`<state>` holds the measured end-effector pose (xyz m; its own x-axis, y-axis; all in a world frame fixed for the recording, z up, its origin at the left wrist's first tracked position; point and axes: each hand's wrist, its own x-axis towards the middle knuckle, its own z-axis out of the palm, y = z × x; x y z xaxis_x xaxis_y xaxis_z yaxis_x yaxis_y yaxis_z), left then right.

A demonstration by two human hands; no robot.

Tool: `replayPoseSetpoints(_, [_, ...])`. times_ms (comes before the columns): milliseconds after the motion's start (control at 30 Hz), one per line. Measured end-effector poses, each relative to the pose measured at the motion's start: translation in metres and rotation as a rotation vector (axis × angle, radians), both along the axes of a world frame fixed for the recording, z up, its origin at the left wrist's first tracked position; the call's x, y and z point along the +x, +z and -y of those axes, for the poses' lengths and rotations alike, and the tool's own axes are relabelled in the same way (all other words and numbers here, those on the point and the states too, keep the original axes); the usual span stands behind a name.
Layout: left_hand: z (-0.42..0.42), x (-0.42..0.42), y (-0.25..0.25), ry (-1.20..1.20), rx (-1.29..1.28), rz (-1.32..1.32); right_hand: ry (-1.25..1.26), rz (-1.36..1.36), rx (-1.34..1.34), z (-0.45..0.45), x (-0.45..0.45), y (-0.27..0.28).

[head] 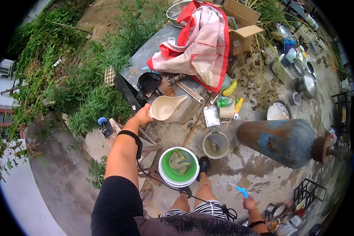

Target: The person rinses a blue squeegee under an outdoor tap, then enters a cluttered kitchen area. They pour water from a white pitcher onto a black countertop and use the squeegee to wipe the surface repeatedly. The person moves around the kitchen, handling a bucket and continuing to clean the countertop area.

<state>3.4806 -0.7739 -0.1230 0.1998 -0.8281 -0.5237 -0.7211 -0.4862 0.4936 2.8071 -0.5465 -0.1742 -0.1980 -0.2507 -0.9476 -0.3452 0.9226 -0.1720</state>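
Note:
My left hand [143, 115] reaches forward and grips one end of a beige plastic scoop [162, 109], whose tapered spout points right. The scoop looks empty inside. It is over the near edge of a cluttered grey surface, beside a black plastic bag [149, 82] and a metal wrench [191, 93]. Low on the right, my right hand [249, 203] holds a blue-handled tool [242, 191] with a thin metal shaft. In front of my legs stands a white-rimmed bucket [162, 174] with a green inside. A yellow-edged greyish cloth [178, 162] lies in it.
A pail of murky liquid [205, 149] stands near my foot. To the right is a rusty blue gas cylinder [278, 143]. A red-edged pink cloth [200, 50] and a cardboard box [243, 37] are ahead. Pots [308, 84] sit at far right; weeds [97, 103] grow left.

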Motion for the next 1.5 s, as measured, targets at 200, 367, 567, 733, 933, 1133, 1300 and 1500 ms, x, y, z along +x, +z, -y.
replayPoseSetpoints(200, [-0.059, -0.059, -0.034, 0.534, -0.3, -0.405, -0.018, 0.024, -0.075, 0.001, 0.013, 0.009])
replayPoseSetpoints(367, [-0.102, -0.11, -0.016, 0.604, -0.461, -0.605, -0.01, 0.048, -0.145, -0.021, 0.027, 0.021])
replayPoseSetpoints(567, [-0.157, -0.153, 0.077, 0.31, -0.463, -0.69, -0.199, 0.011, -0.29, -0.109, 0.053, 0.044])
replayPoseSetpoints(733, [-0.209, -0.203, 0.161, 0.04, -0.456, -0.859, -0.567, 0.029, -0.355, -0.254, 0.074, 0.055])
replayPoseSetpoints(933, [-0.273, -0.277, 0.184, -0.374, -0.393, -0.901, -0.944, -0.068, -0.313, -0.457, 0.098, 0.087])
replayPoseSetpoints(1133, [-0.39, -0.412, 0.205, -0.876, -0.239, -0.9, -1.443, -0.347, -0.246, -0.679, 0.173, 0.079])
replayPoseSetpoints(1300, [-0.546, -0.513, 0.213, -1.228, -0.033, -0.94, -1.984, -0.306, -0.18, -0.818, 0.257, 0.035])
replayPoseSetpoints(1500, [-0.776, -0.615, 0.219, -1.755, 0.276, -0.89, -2.195, -0.221, -0.185, -0.94, 0.32, 0.063])
